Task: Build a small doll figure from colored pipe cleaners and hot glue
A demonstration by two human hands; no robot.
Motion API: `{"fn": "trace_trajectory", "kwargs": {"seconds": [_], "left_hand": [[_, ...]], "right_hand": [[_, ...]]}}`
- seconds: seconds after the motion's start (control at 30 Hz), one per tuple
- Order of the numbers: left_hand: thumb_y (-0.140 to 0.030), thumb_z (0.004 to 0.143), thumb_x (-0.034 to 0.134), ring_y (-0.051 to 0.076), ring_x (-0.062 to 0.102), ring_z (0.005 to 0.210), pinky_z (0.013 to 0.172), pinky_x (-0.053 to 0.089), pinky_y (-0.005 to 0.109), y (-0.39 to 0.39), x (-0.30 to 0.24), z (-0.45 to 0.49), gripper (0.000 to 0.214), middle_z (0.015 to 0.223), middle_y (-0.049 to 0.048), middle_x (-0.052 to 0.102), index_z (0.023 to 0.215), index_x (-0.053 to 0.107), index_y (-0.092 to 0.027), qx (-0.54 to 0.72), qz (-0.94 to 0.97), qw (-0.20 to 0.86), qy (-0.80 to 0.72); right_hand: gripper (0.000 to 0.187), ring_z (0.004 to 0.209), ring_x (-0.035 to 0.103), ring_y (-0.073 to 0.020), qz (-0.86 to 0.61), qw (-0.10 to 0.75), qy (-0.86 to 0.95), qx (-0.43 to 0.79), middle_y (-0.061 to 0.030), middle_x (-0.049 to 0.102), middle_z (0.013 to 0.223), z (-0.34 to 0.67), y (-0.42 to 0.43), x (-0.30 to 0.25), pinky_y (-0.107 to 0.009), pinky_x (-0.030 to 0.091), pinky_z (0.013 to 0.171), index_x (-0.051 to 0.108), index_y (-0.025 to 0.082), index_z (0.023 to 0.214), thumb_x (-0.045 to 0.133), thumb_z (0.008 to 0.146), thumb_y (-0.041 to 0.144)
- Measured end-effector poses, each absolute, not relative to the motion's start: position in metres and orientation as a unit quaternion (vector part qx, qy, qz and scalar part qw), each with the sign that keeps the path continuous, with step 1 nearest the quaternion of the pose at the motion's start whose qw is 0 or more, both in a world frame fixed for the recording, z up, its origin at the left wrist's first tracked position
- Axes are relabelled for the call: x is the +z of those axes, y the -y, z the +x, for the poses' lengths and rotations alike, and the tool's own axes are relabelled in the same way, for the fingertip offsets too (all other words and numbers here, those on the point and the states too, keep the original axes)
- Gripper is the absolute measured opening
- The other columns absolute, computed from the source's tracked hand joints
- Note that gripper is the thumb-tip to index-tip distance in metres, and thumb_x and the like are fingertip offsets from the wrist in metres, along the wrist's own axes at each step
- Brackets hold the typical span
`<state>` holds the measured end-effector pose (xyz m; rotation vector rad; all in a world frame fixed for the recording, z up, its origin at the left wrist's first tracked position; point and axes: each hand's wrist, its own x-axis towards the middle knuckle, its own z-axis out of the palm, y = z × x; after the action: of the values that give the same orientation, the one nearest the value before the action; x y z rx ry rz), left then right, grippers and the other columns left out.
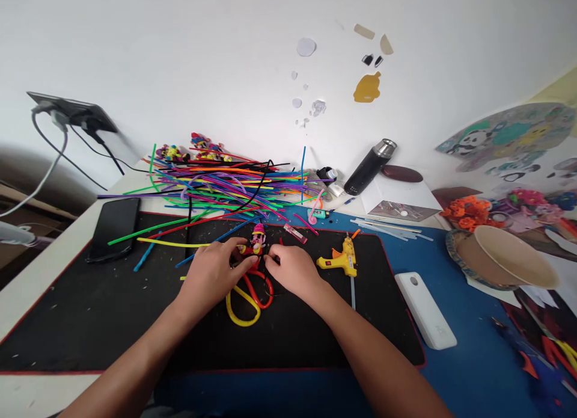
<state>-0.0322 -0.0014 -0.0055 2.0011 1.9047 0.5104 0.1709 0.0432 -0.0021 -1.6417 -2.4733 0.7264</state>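
Note:
A small colourful pipe-cleaner figure [258,239] with a pink and yellow hat stands upright between my two hands. My left hand [214,266] is closed on its left side, thumb and forefinger at its lower part. My right hand [288,266] is pinched shut at the figure's lower right. What those fingertips hold is too small to make out. Just below both hands lie scissors with one yellow and one red handle [243,323]; their blades are hidden. A yellow pipe cleaner [171,243] runs up to my left hand from the left.
A yellow glue gun [345,260] lies right of my right hand on the black mat [90,316]. Behind is a heap of coloured pipe cleaners [234,186]. A phone [115,225] lies left; a white power bank [426,310] and a bowl [514,255] are right.

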Motion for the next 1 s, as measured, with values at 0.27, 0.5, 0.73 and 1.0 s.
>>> {"fn": "trace_trajectory", "kwargs": {"seconds": [0.27, 0.5, 0.73, 1.0], "left_hand": [[-0.051, 0.099, 0.062, 0.038, 0.075, 0.1, 0.086, 0.048, 0.046, 0.002, -0.002, -0.011, 0.041, 0.098, 0.0135, 0.082, 0.121, 0.071, -0.017, 0.108, 0.721, 0.068, -0.682], [-0.036, 0.095, 0.063, 0.038, 0.074, 0.1, 0.084, 0.048, 0.045, -0.001, -0.001, -0.004, 0.028, 0.099, 0.0132, 0.082, 0.114, 0.072, -0.018, 0.112, 0.713, 0.087, -0.687], [-0.035, 0.094, 0.062, 0.036, 0.075, 0.102, 0.087, 0.05, 0.044, -0.004, -0.005, -0.005, 0.025, 0.099, 0.0115, 0.082, 0.11, 0.07, -0.019, 0.131, 0.689, 0.111, -0.704], [-0.037, 0.091, 0.06, 0.034, 0.075, 0.097, 0.086, 0.052, 0.043, -0.006, -0.01, -0.011, 0.028, 0.1, 0.0107, 0.082, 0.109, 0.07, -0.019, 0.16, 0.686, 0.13, -0.698]], "right_hand": [[0.021, 0.077, 0.072, -0.0207, -0.532, 0.046, 0.818, 0.214, -0.004, 0.08, 0.084, 0.17, -0.041, -0.007, -0.031, 0.03, 0.062, 0.078, 0.026, 0.094, 0.062, 0.103, 0.036], [0.021, 0.077, 0.073, -0.0212, -0.527, 0.056, 0.823, 0.203, -0.0037, 0.08, 0.083, 0.171, -0.04, -0.01, -0.032, 0.029, 0.061, 0.077, 0.026, 0.093, 0.062, 0.103, 0.037], [0.019, 0.078, 0.073, -0.0213, -0.529, 0.059, 0.822, 0.202, -0.0038, 0.08, 0.084, 0.171, -0.038, -0.01, -0.031, 0.03, 0.062, 0.077, 0.026, 0.096, 0.062, 0.103, 0.037], [0.021, 0.078, 0.073, -0.0208, -0.519, 0.082, 0.819, 0.231, -0.003, 0.08, 0.083, 0.174, -0.035, -0.007, -0.03, 0.03, 0.062, 0.078, 0.027, 0.093, 0.064, 0.103, 0.037]]}}
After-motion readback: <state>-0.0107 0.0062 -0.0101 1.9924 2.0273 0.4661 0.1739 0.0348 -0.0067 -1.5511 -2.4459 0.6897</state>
